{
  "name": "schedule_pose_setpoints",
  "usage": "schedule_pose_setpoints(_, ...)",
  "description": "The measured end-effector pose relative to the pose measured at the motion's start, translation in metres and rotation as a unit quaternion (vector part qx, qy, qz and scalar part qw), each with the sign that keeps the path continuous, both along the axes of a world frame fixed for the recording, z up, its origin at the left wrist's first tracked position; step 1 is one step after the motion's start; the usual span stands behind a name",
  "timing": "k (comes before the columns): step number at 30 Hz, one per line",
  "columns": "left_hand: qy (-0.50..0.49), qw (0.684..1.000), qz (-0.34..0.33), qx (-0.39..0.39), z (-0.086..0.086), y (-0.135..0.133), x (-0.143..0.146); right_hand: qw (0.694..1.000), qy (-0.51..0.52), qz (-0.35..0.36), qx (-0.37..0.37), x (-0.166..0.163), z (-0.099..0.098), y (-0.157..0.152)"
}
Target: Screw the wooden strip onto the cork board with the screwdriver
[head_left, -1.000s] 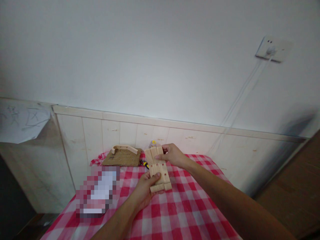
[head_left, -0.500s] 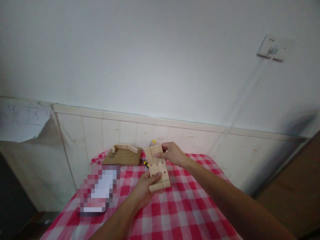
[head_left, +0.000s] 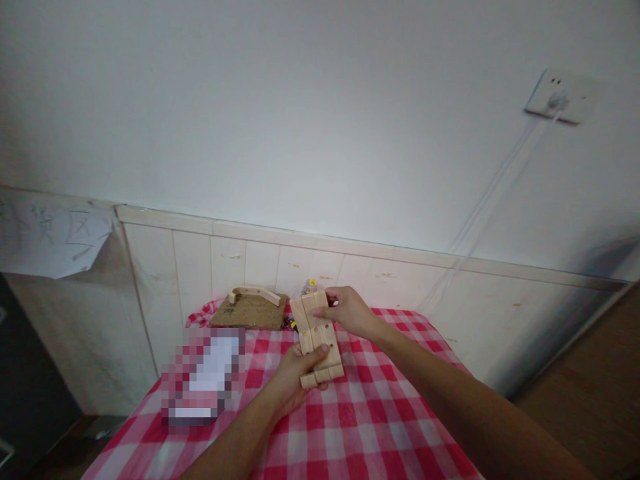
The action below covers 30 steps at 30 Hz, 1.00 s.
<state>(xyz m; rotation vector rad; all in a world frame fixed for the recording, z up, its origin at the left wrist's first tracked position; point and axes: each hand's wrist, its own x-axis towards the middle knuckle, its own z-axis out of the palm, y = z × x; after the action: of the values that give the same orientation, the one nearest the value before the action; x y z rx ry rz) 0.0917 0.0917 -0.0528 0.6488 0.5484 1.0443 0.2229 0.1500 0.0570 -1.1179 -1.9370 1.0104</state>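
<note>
Both my hands hold a pale wooden assembly [head_left: 318, 337] of parallel slats with small red-marked holes, lifted above a red and white checked tablecloth [head_left: 380, 427]. My left hand [head_left: 293, 377] grips its near end, thumb lying across the top. My right hand [head_left: 345, 310] pinches the far end with curled fingers. The piece tilts slightly, its far end leaning left.
At the table's far edge lies a brown perforated board [head_left: 250, 312] with a curved wooden piece [head_left: 253, 293] on it. A small yellow-capped item [head_left: 310, 285] sits behind the assembly. A blurred-out object [head_left: 205, 380] rests at the left. A tiled wall and a wall socket [head_left: 560, 97] with a cable stand behind.
The wooden assembly stays gripped in both hands, nearly unmoved. The view has shifted slightly to the left and up.
</note>
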Motion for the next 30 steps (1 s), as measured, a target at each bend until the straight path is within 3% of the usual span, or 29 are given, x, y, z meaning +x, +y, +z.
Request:
schedule_pose_setpoints(9, 0.012, 1.000, 0.004, 0.013, 0.000, -0.001, -0.001, 0.999, 0.003, 0.033, -0.011, -0.006, 0.004, -0.001)
schedule_pose_setpoints(15, -0.017, 0.999, 0.039, 0.017, 0.000, -0.001, -0.002, 0.994, 0.021, 0.086, -0.062, -0.006, 0.023, 0.011)
schedule_pose_setpoints(18, -0.058, 0.997, 0.050, 0.015, 0.000, 0.001, -0.004, 0.997, 0.058, 0.028, -0.047, -0.013, 0.029, 0.028)
schedule_pose_setpoints(20, -0.076, 0.995, 0.059, 0.011, -0.001, 0.002, -0.005, 0.999, 0.017, -0.006, -0.033, -0.025, 0.026, 0.043)
schedule_pose_setpoints(30, -0.115, 0.991, 0.071, -0.021, 0.009, 0.002, -0.008, 0.973, -0.229, -0.004, -0.031, -0.092, 0.000, 0.118)
